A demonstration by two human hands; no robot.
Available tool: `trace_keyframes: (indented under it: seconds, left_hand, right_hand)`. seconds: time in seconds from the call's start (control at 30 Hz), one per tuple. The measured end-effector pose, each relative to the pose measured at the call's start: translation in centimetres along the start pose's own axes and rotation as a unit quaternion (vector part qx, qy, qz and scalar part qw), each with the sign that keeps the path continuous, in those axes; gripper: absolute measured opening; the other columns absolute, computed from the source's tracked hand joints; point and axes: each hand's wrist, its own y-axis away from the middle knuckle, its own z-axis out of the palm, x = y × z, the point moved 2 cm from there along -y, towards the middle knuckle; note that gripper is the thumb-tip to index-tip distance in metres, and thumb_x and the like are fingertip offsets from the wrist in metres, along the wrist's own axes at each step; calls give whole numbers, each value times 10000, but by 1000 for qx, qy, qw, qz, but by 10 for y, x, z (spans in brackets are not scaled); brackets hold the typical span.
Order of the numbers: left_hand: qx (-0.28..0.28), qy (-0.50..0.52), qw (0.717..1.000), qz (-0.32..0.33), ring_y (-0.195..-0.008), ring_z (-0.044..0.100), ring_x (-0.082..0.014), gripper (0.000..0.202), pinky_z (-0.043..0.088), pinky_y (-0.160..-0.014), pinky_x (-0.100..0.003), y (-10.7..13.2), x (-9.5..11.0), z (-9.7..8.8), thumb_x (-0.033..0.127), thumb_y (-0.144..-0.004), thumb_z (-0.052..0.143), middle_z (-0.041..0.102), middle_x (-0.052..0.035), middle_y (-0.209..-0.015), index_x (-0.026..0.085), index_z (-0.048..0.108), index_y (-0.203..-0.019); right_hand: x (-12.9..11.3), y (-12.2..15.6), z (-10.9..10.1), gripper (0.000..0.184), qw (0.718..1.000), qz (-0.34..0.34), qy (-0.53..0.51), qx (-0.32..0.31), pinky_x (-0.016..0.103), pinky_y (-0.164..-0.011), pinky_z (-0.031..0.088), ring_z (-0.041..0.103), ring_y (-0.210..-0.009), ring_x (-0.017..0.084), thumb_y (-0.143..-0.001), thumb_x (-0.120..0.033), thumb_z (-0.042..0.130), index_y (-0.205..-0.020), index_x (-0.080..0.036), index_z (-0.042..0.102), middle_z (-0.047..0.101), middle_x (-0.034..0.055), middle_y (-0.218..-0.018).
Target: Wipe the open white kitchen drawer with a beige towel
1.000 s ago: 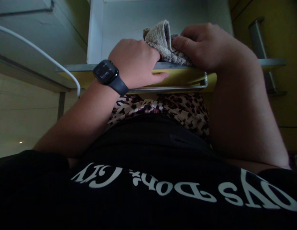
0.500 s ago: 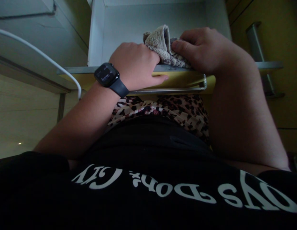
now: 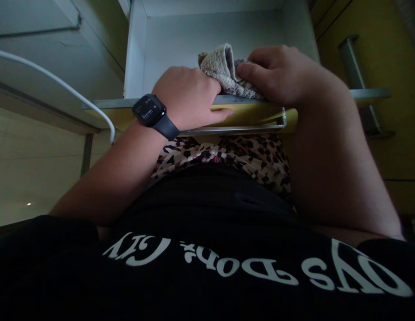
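Note:
My right hand (image 3: 282, 76) is closed on a bunched grey-beige terry cloth (image 3: 223, 64), its thumb pressed against the folds. The cloth rests on the top edge of an open drawer's front panel (image 3: 250, 113), at the inner side. With its thumb outside and its fingers bent over the edge, my left hand (image 3: 187, 96) grips the same panel just left of the cloth. Its fingertips are hidden inside the drawer. A dark smartwatch (image 3: 149, 110) is on my left wrist.
The white drawer interior (image 3: 194, 38) lies beyond my hands. A metal bar handle (image 3: 234, 130) runs along the panel. A white cable (image 3: 60, 80) hangs at left in front of a pale cabinet. Yellow cabinet doors with another handle (image 3: 356, 67) stand at right.
The whole view has shifted slightly. Both hands and the cloth keep almost the same place on the drawer front.

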Motion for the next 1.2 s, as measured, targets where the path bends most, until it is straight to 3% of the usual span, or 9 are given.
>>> trace_keyframes:
  seconds: [0.23, 0.4, 0.53, 0.77, 1.2]
  left_hand:
    - [-5, -5, 1000, 8, -977, 669, -273, 758, 436, -872, -390, 0, -1, 0, 770, -943, 404, 774, -172, -1103, 162, 793, -1176]
    - [-16, 20, 1000, -2, -998, 675, -314, 783, 450, -863, -419, -2, -1, -2, 812, -907, 410, 772, -170, -1035, 186, 807, -1159]
    - [-22, 68, 997, -17, -1058, 683, -346, 744, 459, -892, -430, -3, -1, -1, 802, -873, 472, 757, -165, -1012, 207, 813, -1163]
    - [-24, 56, 998, -21, -1074, 677, -342, 756, 472, -902, -424, -3, -1, 0, 808, -877, 448, 757, -163, -1016, 211, 804, -1176]
    - [-9, 13, 1000, -1, -971, 704, -313, 760, 497, -839, -414, -3, -1, 2, 800, -900, 401, 770, -154, -961, 211, 814, -1147]
  right_hand:
    - [2, -4, 1, 682, 1000, -20, 2, 11, 429, -735, 399, 636, -886, 264, -958, -865, 340, -953, -274, 678, 683, 142, -884]
    - [2, -3, 1, 735, 1000, -24, 3, 14, 427, -731, 422, 653, -874, 266, -949, -892, 329, -945, -251, 689, 673, 141, -826]
    - [1, -2, 1, 695, 1000, -15, 12, 6, 428, -734, 402, 647, -889, 264, -982, -847, 329, -967, -247, 679, 656, 136, -856]
    - [-2, 0, 0, 564, 1000, -6, 4, 3, 430, -779, 395, 635, -933, 267, -1008, -738, 401, -965, -244, 670, 679, 135, -937]
    - [0, 0, 1, 583, 1000, -16, 4, -7, 392, -835, 417, 652, -971, 278, -1030, -686, 424, -1084, -185, 717, 716, 162, -1024]
